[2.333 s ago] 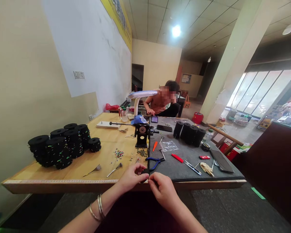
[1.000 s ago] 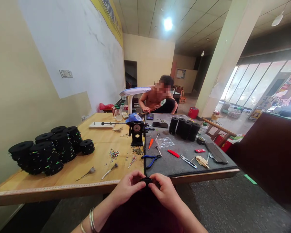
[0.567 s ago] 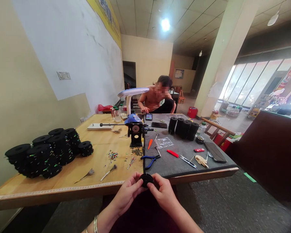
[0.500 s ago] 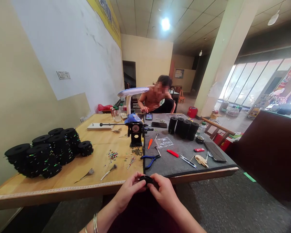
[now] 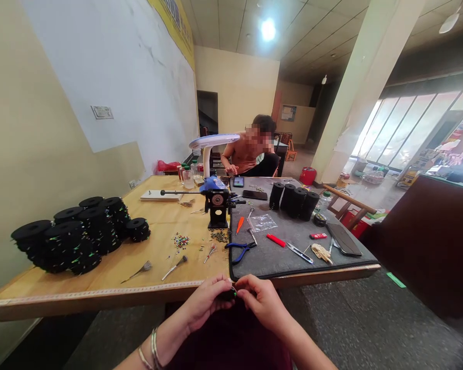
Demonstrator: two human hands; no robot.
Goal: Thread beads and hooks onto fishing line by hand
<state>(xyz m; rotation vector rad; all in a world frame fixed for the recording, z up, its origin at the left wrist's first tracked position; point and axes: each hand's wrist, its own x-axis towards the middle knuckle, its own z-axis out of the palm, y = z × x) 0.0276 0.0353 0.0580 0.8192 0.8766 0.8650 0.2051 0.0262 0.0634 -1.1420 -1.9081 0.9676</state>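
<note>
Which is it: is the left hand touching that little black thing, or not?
Touching. The head view shows the left hand with its thumb and fingers curled around the black thing.

No legible text, yellow banner (image 5: 181, 26) (characters (image 5: 172, 9) unclear)

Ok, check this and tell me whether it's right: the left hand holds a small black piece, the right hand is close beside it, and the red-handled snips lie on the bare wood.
One error: the red-handled snips lie on the gray mat, as the head view shows. The left hand does hold a small black piece, with the right hand close beside it.
</note>
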